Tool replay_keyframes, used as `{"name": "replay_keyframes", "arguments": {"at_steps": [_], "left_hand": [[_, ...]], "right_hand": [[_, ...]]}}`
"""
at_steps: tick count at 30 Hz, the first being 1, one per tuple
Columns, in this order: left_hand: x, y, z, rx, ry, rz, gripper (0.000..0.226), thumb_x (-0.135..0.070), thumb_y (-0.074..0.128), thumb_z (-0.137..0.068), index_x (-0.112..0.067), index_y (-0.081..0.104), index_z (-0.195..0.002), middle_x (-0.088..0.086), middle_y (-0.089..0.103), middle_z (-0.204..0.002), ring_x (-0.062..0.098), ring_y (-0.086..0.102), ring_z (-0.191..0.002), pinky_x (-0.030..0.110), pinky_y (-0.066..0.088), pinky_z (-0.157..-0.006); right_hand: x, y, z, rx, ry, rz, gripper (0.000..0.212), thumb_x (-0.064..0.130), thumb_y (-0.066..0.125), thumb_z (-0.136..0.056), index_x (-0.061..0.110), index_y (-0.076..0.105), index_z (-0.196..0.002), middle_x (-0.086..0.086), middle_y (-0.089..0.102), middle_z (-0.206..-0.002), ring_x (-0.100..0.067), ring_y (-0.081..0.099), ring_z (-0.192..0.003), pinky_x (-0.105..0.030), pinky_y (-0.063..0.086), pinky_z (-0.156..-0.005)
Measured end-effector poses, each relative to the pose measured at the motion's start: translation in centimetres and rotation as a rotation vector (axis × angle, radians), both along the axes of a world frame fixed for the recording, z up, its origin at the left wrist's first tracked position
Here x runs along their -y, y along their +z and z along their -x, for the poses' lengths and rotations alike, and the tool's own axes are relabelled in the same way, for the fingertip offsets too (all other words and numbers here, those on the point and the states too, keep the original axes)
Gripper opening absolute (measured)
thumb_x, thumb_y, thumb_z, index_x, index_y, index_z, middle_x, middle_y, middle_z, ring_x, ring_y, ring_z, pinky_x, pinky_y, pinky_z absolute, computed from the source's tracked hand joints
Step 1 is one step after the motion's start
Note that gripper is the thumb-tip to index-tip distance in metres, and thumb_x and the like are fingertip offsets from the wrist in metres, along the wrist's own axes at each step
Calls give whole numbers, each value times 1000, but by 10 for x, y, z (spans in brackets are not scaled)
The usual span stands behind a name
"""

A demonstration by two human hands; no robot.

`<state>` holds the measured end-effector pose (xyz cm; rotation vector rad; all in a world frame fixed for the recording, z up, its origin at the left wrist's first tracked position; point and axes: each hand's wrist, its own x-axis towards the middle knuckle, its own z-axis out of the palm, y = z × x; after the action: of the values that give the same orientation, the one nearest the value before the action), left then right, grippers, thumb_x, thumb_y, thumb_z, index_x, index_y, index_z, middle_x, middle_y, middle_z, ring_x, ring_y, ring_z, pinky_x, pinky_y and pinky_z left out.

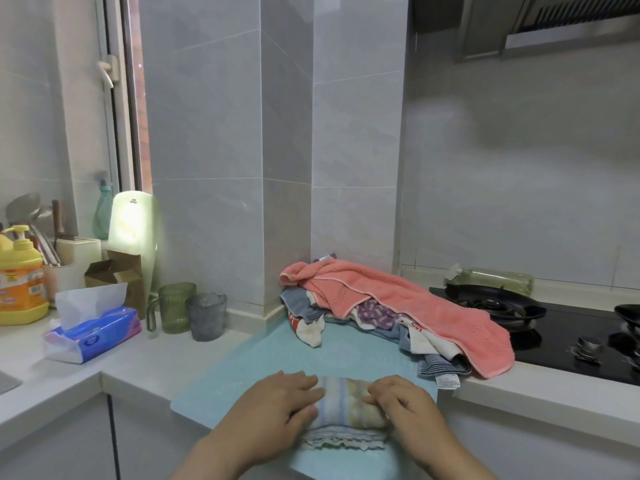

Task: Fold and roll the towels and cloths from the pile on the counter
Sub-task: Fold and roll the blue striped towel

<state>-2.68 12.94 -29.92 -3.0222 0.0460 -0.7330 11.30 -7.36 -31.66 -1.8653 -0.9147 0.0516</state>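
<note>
On the near half of the blue mat, one striped towel lies part rolled. The left hand and right hand come in palm down, fingers curled over the roll's two ends, gripping it. At the mat's far right corner sits one pile. Two cups and one tissue pack stand left of the mat.

One head-worn camera looks forward and down, close over the blue mat on the counter; a wall column rises behind the mat, the stove to its right.
</note>
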Motion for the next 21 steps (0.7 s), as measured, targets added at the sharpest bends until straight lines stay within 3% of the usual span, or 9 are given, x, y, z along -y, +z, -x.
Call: {"name": "replay_keyframes", "arguments": {"at_steps": [3,5,7,9,11,14,16,18,21], "left_hand": [[-1,-14,-3,-127,-17,98,68,-58,15,-86,-37,42,-144,-19,30,-155,2,21,-145,20,2,-113],[1,-14,-3,-134,5,92,67,-58,15,-87,-36,41,-145,-18,30,-155,4,21,-145,22,1,-113],[-1,-14,0,-131,1,41,54,-53,26,-91,-38,51,-137,-19,43,-147,3,37,-137,27,20,-114],[-5,-18,0,-196,7,-30,43,-51,29,-97,-44,62,-123,-25,58,-131,-1,56,-120,23,45,-99],[-5,-22,3,-204,82,-37,51,-50,15,-101,-49,62,-120,-30,58,-126,-7,56,-117,15,46,-95],[-5,-20,15,-267,91,225,54,-53,9,-101,-45,54,-131,-30,48,-137,-9,44,-128,12,30,-106],[-8,-26,16,-197,32,240,60,-64,5,-94,-44,34,-143,-28,23,-151,-12,17,-140,10,8,-114],[-15,-39,13,-148,-6,213,67,-72,-2,-84,-49,17,-144,-30,4,-152,-17,-4,-140,12,-5,-115],[-14,-42,10,-146,-6,215,66,-76,-8,-78,-55,8,-139,-36,-3,-149,-20,-12,-137,11,-7,-115]], "right_hand": [[-9,21,-2,-119,-165,-32,42,29,54,-97,8,71,-65,3,67,-64,-10,59,-63,-26,39,-65],[-20,39,0,-36,-166,72,44,33,51,-98,4,59,-64,2,54,-60,-12,49,-60,-31,33,-61],[-37,49,7,75,-97,243,42,37,43,-99,14,43,-63,-2,47,-67,-17,45,-67,-35,30,-62],[-51,44,11,174,-74,451,39,41,35,-97,18,45,-68,-4,55,-83,-24,53,-85,-35,38,-71],[-52,31,11,216,-65,577,34,42,29,-97,21,48,-78,-7,55,-98,-30,53,-98,-38,42,-81],[-38,12,9,240,-32,599,37,45,19,-103,26,48,-115,-5,49,-121,-30,48,-113,-41,40,-96],[-32,4,11,286,-40,582,54,52,8,-99,28,40,-134,-2,45,-131,-27,45,-121,-37,37,-100],[-30,0,13,296,-44,532,71,58,-3,-88,28,38,-137,0,45,-133,-24,44,-122,-35,37,-100],[-30,-3,14,291,-62,503,97,69,-17,-65,31,39,-135,3,45,-130,-21,44,-120,-33,36,-99]]}}
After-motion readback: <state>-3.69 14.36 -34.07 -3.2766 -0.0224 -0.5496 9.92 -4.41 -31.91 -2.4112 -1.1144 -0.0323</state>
